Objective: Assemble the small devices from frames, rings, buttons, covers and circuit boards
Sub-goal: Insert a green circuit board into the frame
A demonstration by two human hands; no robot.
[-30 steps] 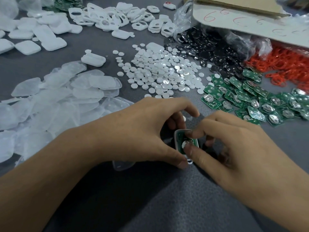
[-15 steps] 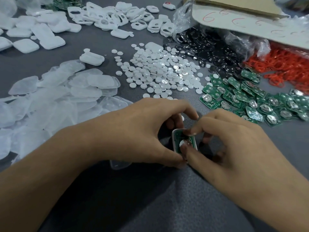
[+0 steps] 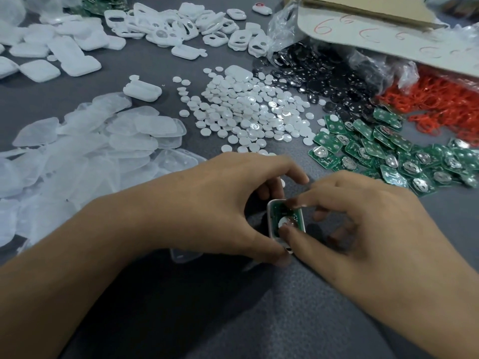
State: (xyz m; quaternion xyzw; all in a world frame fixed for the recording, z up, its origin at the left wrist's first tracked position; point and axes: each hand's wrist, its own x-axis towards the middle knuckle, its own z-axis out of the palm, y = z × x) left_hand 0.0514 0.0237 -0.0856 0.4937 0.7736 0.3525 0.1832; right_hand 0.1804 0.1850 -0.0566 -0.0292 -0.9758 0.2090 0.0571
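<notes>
A person's left hand (image 3: pixel 215 203) curls round a small white frame (image 3: pixel 270 218) low on a grey table (image 3: pixel 233 320), thumb and fingers gripping its ends. The right hand (image 3: pixel 363 229) pinches the green board (image 3: pixel 293 215) seated in the frame, with the thumb pressing on it and the forefinger at its far end. Beyond lie clear covers (image 3: pixel 90 151) at left, white buttons (image 3: pixel 246 115) at centre, and spare boards (image 3: pixel 388 156) and red rings (image 3: pixel 440 107) at right. Loose frames (image 3: pixel 181 24), black discs (image 3: pixel 324 71) and a box (image 3: pixel 388 27) sit farther back.
</notes>
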